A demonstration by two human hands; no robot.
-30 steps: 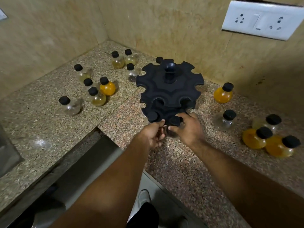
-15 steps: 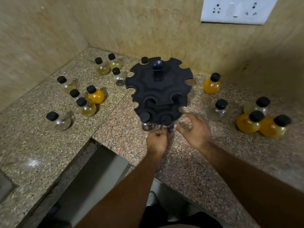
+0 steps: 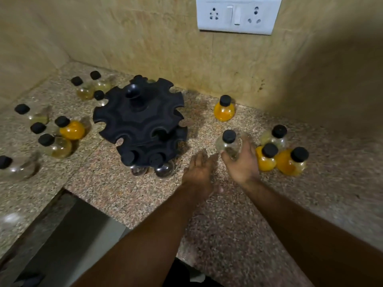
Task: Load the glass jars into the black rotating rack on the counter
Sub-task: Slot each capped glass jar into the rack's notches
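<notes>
The black rotating rack (image 3: 138, 119) stands on the granite counter (image 3: 238, 214), with two clear jars (image 3: 163, 169) hanging in its lower tier at the front. My right hand (image 3: 241, 162) is closed around a clear glass jar with a black cap (image 3: 229, 141), to the right of the rack. My left hand (image 3: 200, 169) hovers empty beside it, fingers apart, between the rack and that jar. Loose jars stand on both sides: an orange jar (image 3: 224, 109) behind, three more (image 3: 290, 160) at the right, several (image 3: 71, 129) at the left.
Tiled walls close off the corner behind the rack, with a white socket plate (image 3: 238, 15) above. The counter's front edge runs diagonally, and a lower ledge (image 3: 68, 235) and the floor lie below it at the left.
Both hands have left the rack's lower front slot and moved right. My right hand has taken hold of the clear jar that stood right of the rack.
</notes>
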